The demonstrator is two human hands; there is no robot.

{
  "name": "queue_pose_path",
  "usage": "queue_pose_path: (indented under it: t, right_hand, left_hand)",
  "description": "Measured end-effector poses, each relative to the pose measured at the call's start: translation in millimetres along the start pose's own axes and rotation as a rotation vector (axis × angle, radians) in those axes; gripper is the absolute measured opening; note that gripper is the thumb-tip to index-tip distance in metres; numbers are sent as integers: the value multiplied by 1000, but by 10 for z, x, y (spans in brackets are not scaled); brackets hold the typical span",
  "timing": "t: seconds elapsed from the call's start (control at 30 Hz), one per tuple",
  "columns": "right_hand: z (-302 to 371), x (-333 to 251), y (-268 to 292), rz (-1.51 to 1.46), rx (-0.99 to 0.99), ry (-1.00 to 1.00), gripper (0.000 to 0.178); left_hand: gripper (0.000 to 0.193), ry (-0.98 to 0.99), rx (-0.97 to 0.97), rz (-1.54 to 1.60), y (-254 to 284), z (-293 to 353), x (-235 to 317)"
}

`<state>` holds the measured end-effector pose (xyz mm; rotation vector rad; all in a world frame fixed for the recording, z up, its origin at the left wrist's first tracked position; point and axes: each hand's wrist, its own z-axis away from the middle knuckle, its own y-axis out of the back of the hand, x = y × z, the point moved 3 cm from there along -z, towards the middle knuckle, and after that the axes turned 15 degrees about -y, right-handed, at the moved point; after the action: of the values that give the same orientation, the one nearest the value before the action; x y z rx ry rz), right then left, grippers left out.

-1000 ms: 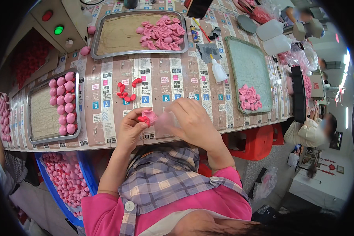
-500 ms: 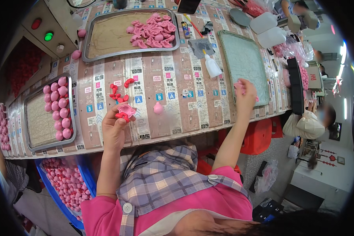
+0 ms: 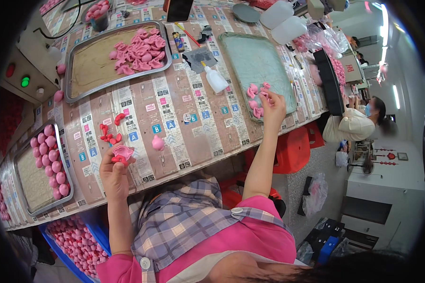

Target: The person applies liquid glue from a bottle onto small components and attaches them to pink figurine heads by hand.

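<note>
My left hand (image 3: 113,177) is closed, holding a hollow pink moulded piece (image 3: 123,152) and a small red moulded piece (image 3: 119,160) between thumb and fingers. Just beyond it lie several loose red pieces (image 3: 111,138), and a round pink piece with a nub (image 3: 157,142) rests to its right. Over the near end of the green-lined tray (image 3: 255,56), my right hand (image 3: 275,109) pinches a small pink piece (image 3: 264,95). Several other pink pieces (image 3: 252,89) sit on that tray beside my fingertips.
A metal tray (image 3: 87,61) at the back holds a heap of pink pieces; another tray (image 3: 28,181) at left holds pink balls. A white glue bottle (image 3: 216,80) lies mid-table. Below are a blue-rimmed bin (image 3: 101,234) and a red stool (image 3: 293,153). A co-worker (image 3: 354,123) is at right.
The whole view has swung, so the table appears shifted left and tilted. My right hand has turned, uncovering the pink pieces on the green-lined tray. My left hand keeps its hold.
</note>
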<state>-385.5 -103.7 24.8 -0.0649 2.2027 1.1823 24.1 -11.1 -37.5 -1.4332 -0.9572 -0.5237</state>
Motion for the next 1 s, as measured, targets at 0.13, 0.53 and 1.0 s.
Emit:
queue_pose_path:
  t: [0.13,0.53,1.0]
  right_hand:
    - [635,-746,-204,-294,-493,83,19]
    - [1251,-945,-398,-120,-523,607,33]
    - [1240,-1203,-449,-116,-606,295,33]
  left_hand:
    - [49,23,-41,34,-107,-17,-34]
    - [48,37,-37,10,-145,18,45]
    - [55,204,-104,52,-231,110,-75]
